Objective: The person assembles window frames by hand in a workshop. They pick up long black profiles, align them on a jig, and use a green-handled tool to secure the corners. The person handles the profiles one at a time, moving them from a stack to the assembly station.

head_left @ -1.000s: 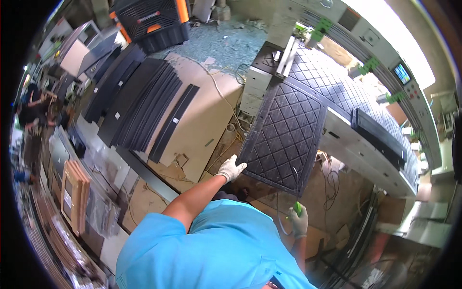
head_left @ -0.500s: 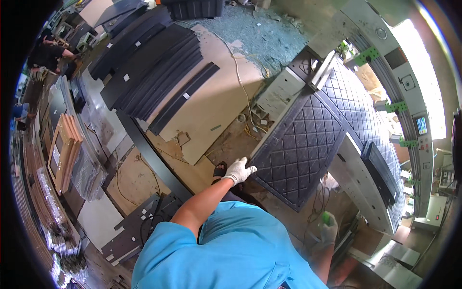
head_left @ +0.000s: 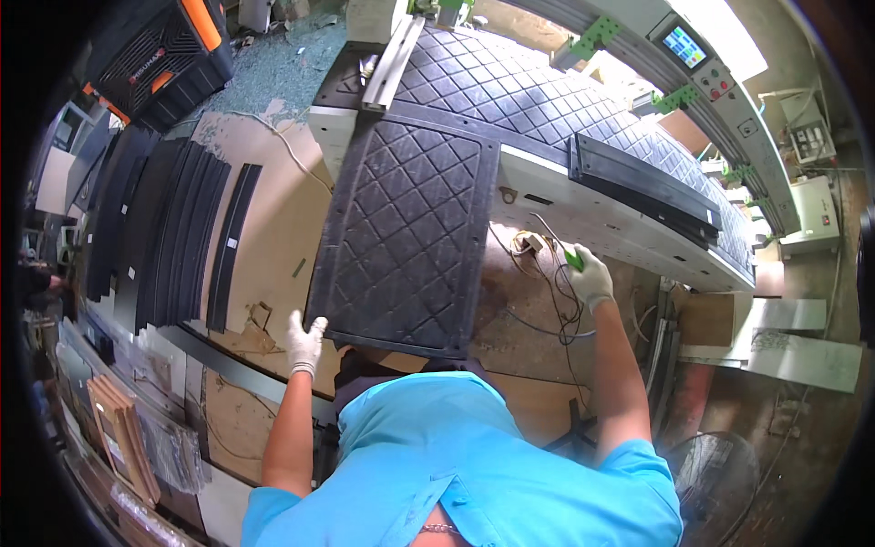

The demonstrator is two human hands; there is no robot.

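My left hand (head_left: 306,343), in a white glove, has its fingers spread beside the near left corner of a black table panel (head_left: 406,228) with a raised diamond pattern. Its thumb is at the panel's edge; whether it presses there I cannot tell. My right hand (head_left: 592,277), also gloved, is closed round a green-handled tool (head_left: 573,261), held in the air to the right of the panel. A thin bent rod seems to reach forward from the tool, but its exact kind is unclear.
A long machine bed (head_left: 492,77) with the same pattern crosses ahead, carrying dark strips (head_left: 643,187). Its control screen (head_left: 684,47) is at upper right. Tangled cables (head_left: 563,305) hang below the tool. Stacked dark boards (head_left: 169,228) lie left, near a black-and-orange case (head_left: 159,64).
My view has turned right and now faces the panel squarely. My right hand has come up and forward with the green-handled tool; my left hand stays by the panel's near left corner.
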